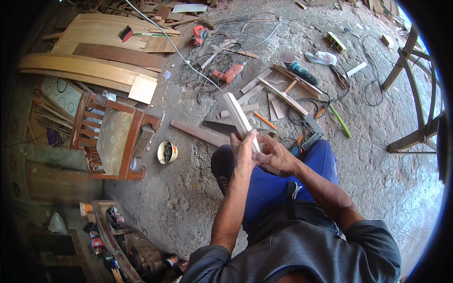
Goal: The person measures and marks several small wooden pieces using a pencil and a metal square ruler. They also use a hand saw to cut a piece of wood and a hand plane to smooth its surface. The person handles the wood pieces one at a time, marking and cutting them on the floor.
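A pale grooved strip of wood moulding (237,113) slants up and away from my lap. My left hand (243,150) is wrapped round its lower part, thumb along the edge. At the near end, the bent fingers of my right hand (276,154) close on the same strip; some fingertips are hidden there. Just beyond my left hand lie a dark saw blade (221,127) and a reddish-brown board (198,133). An orange pencil-like stick (265,120) rests on the floor past the strip. A metal square-like tool (313,132) is by my right knee.
Ahead lie a red power tool (228,74), a teal grinder (303,73), a hammer (291,86), wood strips and tangled cables. A wooden chair (115,137) and a bowl (167,152) are at left. A wooden frame (415,89) stands at right.
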The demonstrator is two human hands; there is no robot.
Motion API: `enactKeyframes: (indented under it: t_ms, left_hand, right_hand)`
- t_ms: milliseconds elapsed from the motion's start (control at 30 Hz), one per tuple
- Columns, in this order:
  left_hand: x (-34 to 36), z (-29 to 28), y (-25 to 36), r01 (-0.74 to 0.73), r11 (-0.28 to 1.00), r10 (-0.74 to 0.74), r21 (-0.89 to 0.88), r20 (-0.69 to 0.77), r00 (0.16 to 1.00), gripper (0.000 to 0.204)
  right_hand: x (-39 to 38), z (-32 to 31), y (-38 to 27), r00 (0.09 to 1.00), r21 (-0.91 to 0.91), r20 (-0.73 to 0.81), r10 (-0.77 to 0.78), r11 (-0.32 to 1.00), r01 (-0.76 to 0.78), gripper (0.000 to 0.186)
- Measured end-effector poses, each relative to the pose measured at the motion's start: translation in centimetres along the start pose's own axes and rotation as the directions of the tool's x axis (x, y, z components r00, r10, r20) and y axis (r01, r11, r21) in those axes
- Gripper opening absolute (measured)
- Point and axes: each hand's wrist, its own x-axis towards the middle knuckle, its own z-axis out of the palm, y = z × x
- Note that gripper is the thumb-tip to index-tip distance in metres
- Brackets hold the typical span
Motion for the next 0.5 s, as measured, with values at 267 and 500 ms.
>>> enactKeyframes:
  t_ms: [267,500]
  left_hand:
    - [0.2,-3.8,-1.8,0.132,0.874,-0.021,-0.467,0.234,0.972,0.036]
    - [2.1,-8.1,-3.5,0.387,0.745,-0.044,-0.543,0.539,0.841,0.041]
  right_hand:
    - [0.0,2.3,4.0,0.999,0.222,-0.029,0.029,0.975,-0.022,0.068]
    - [0.6,3.3,5.5,0.994,0.319,0.025,0.108,0.941,-0.110,0.058]
